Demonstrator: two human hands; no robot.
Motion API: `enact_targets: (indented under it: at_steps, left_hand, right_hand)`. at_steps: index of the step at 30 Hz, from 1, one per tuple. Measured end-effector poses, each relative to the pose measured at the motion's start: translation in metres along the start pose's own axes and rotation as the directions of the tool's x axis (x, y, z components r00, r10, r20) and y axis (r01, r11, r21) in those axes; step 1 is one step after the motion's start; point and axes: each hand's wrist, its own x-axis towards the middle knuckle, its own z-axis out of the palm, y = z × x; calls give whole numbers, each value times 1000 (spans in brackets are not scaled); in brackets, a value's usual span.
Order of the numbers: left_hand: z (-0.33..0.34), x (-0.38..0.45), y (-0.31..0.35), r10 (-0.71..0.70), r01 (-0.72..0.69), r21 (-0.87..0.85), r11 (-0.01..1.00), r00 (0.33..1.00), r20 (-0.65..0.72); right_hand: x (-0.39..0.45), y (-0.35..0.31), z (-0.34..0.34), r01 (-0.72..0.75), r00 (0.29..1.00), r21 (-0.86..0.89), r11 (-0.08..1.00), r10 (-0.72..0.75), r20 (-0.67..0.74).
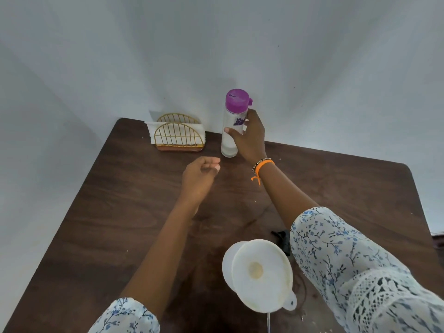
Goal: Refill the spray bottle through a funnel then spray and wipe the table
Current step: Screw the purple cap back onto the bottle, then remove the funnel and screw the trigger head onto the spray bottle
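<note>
A gold wire napkin holder (177, 137) with white napkins stands at the far left corner of the dark wooden worktop (101, 212), by the wall. The left hand (200, 175) hovers over the worktop with its fingers loosely curled, its grip on nothing. Just past it stands a clear bottle (232, 126) with a purple flip cap, upright near the far edge, with clear liquid in it. The right hand (249, 138) has its grip clamped on the bottle's middle, thumb in front and fingers behind; an orange band (263, 165) and beads sit at that wrist. Near the worktop's front, a white funnel (262, 275) sits upright, wide mouth up, on a vessel hidden beneath it. A small black object (283, 239) lies just behind the funnel, partly covered by the right floral sleeve (341, 260).
</note>
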Motion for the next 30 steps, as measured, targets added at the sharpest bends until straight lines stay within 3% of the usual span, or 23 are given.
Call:
enact_targets:
  at_steps: [13,20,30]
  left_hand:
    - [-5,-39,11,32,-27,-43,999,994,108]
    - [-10,-98,10,64,-43,-119,992,982,179]
    - [-15,-162,-23,25,-7,-60,998,955,294]
  right_hand:
    - [-40,-8,-35,-133,989,18,991,132,71]
    - [-131,-30,-95,-226,911,75,971,183,370]
    - [-255,-36,-130,-271,957,141,952,251,143]
